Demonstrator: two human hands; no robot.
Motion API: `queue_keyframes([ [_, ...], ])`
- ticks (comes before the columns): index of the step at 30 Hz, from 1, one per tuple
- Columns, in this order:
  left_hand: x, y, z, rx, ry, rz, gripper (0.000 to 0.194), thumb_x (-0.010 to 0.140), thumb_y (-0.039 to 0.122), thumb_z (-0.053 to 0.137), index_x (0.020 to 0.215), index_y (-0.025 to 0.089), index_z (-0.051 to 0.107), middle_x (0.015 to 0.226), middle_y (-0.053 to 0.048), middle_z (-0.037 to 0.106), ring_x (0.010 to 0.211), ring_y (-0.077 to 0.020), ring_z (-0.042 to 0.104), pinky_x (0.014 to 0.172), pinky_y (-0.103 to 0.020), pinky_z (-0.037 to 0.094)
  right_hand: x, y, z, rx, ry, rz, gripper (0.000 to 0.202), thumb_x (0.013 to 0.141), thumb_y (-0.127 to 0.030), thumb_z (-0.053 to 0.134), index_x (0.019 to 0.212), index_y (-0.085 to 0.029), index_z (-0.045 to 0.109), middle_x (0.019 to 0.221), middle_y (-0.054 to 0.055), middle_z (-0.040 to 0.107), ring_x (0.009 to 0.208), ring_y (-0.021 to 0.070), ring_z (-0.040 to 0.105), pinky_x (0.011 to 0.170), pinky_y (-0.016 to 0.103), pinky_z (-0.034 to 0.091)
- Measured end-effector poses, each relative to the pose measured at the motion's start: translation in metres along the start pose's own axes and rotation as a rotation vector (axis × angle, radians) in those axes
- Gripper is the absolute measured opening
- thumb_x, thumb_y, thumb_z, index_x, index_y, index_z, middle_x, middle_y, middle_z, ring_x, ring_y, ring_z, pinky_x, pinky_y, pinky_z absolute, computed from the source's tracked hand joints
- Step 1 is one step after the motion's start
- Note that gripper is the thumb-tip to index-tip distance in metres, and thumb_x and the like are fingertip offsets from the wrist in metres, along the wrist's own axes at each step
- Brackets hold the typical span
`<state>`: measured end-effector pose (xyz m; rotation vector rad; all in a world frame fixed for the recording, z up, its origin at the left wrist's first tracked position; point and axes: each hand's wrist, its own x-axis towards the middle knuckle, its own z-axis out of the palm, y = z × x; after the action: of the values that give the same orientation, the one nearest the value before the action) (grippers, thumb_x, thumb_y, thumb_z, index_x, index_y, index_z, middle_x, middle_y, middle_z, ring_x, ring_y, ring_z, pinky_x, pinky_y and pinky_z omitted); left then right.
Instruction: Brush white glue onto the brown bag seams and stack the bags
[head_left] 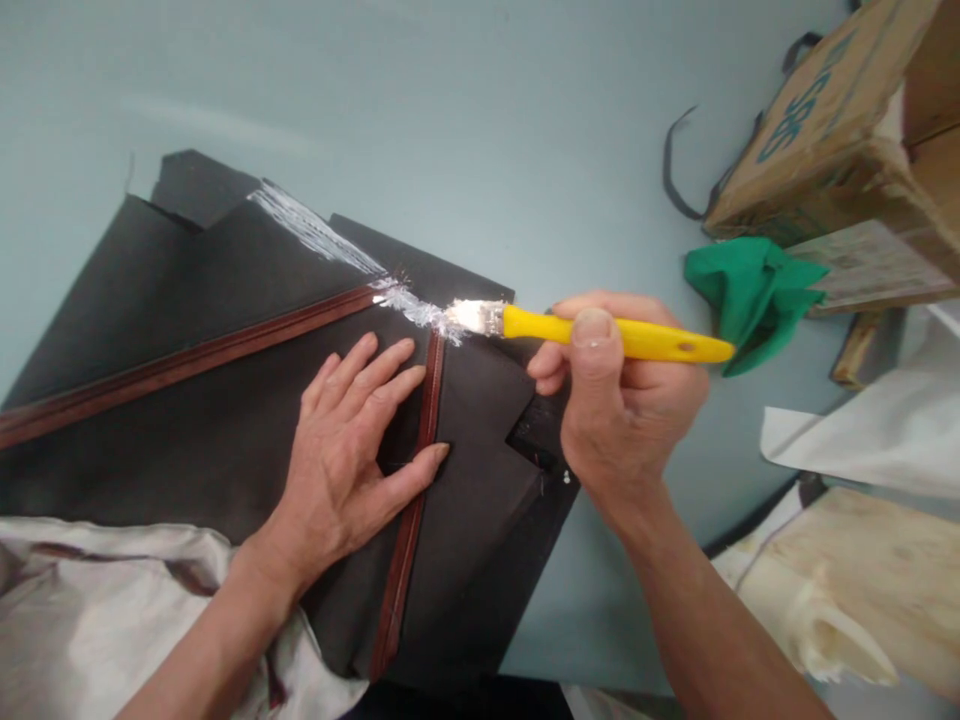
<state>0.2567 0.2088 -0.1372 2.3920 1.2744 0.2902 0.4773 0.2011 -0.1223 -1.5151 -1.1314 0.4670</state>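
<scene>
My right hand (pixel 630 390) grips a brush (pixel 675 342) by its yellow handle. White paste covers its bristles, which touch the top edge of a black sheet piece (pixel 225 420). A band of white paste (pixel 322 230) runs along that edge, streaky toward the upper left and thicker near the bristles. Two reddish-brown strips (pixel 187 363) cross the black piece and come close to each other near the paste. My left hand (pixel 356 440) lies flat on the piece with fingers spread, its thumb and fingertips at the right-hand strip.
An open cardboard box (pixel 817 130) stands at the upper right, with a green cloth (pixel 754 295) beside it. White sheets (pixel 877 430) and a stained yellowish roll (pixel 847 590) lie at the right. Pale crumpled cloth (pixel 97 620) covers the lower left. The table (pixel 480 110) is pale blue-grey.
</scene>
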Motion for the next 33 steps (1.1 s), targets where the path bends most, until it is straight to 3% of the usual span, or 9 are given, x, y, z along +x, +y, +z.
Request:
queue_keyframes([
  [3, -0.001, 0.001, 0.000, 0.006, 0.015, 0.008, 0.053, 0.099, 0.049, 0.062, 0.147, 0.030, 0.048, 0.163, -0.008, 0.053, 0.158, -0.0330, 0.038, 0.129, -0.062, 0.031, -0.001, 0.000, -0.011, -0.111, -0.119, -0.026, 0.016, 0.101, -0.028, 0.061, 0.095, -0.020, 0.074, 0.063, -0.005, 0.069, 0.048, 0.0095, 0.061, 0.048, 0.022, 0.047],
  [7, -0.001, 0.001, 0.000, 0.000, 0.027, 0.013, 0.054, 0.098, 0.048, 0.063, 0.146, 0.027, 0.050, 0.162, -0.008, 0.054, 0.157, -0.0333, 0.039, 0.129, -0.060, 0.030, 0.001, -0.005, -0.030, -0.309, -0.185, -0.120, 0.018, 0.100, -0.029, 0.062, 0.091, -0.021, 0.075, 0.064, -0.004, 0.070, 0.051, 0.0110, 0.063, 0.052, 0.025, 0.048],
  [12, -0.001, -0.001, 0.001, -0.013, 0.018, 0.008, 0.054, 0.098, 0.050, 0.062, 0.147, 0.030, 0.050, 0.164, -0.005, 0.052, 0.158, -0.0322, 0.037, 0.129, -0.060, 0.028, 0.003, -0.013, -0.050, -0.433, -0.279, -0.150, 0.019, 0.102, -0.028, 0.058, 0.092, -0.022, 0.073, 0.074, -0.001, 0.075, 0.053, 0.0112, 0.064, 0.051, 0.025, 0.048],
  [18, 0.000, -0.002, 0.004, -0.030, 0.079, 0.038, 0.050, 0.098, 0.048, 0.061, 0.143, 0.027, 0.055, 0.160, -0.008, 0.056, 0.155, -0.0352, 0.042, 0.128, -0.060, 0.031, -0.003, -0.013, -0.073, -0.533, -0.305, -0.196, 0.017, 0.103, -0.026, 0.058, 0.094, -0.021, 0.071, 0.080, -0.002, 0.079, 0.056, 0.0096, 0.068, 0.052, 0.022, 0.049],
  [22, 0.001, -0.003, 0.005, -0.039, 0.090, 0.043, 0.051, 0.098, 0.046, 0.063, 0.145, 0.027, 0.054, 0.160, -0.010, 0.056, 0.155, -0.0369, 0.043, 0.128, -0.061, 0.030, -0.012, -0.018, -0.091, -0.572, -0.322, -0.163, 0.016, 0.104, -0.026, 0.059, 0.095, -0.021, 0.071, 0.074, -0.004, 0.076, 0.052, 0.0087, 0.066, 0.050, 0.021, 0.049],
  [25, 0.001, -0.004, 0.006, -0.037, 0.099, 0.052, 0.051, 0.097, 0.045, 0.064, 0.144, 0.027, 0.055, 0.159, -0.011, 0.056, 0.154, -0.0374, 0.043, 0.128, -0.061, 0.031, -0.021, -0.027, -0.102, -0.525, -0.245, -0.098, 0.013, 0.103, -0.028, 0.062, 0.102, -0.022, 0.074, 0.070, -0.004, 0.073, 0.051, 0.0103, 0.065, 0.049, 0.023, 0.051],
  [28, 0.001, -0.004, 0.006, -0.030, 0.102, 0.049, 0.049, 0.097, 0.043, 0.064, 0.142, 0.026, 0.055, 0.159, -0.011, 0.057, 0.154, -0.0376, 0.043, 0.127, -0.062, 0.032, -0.025, -0.031, -0.103, -0.421, -0.138, -0.076, 0.013, 0.102, -0.029, 0.065, 0.108, -0.023, 0.075, 0.075, -0.003, 0.075, 0.055, 0.0114, 0.067, 0.051, 0.025, 0.054],
  [33, 0.000, -0.003, 0.004, -0.010, 0.097, 0.049, 0.046, 0.096, 0.041, 0.065, 0.139, 0.026, 0.057, 0.156, -0.011, 0.059, 0.153, -0.0375, 0.046, 0.125, -0.063, 0.035, -0.017, -0.019, -0.072, -0.283, -0.190, -0.103, 0.011, 0.103, -0.026, 0.063, 0.105, -0.023, 0.073, 0.082, -0.004, 0.078, 0.058, 0.0085, 0.067, 0.056, 0.022, 0.055],
])
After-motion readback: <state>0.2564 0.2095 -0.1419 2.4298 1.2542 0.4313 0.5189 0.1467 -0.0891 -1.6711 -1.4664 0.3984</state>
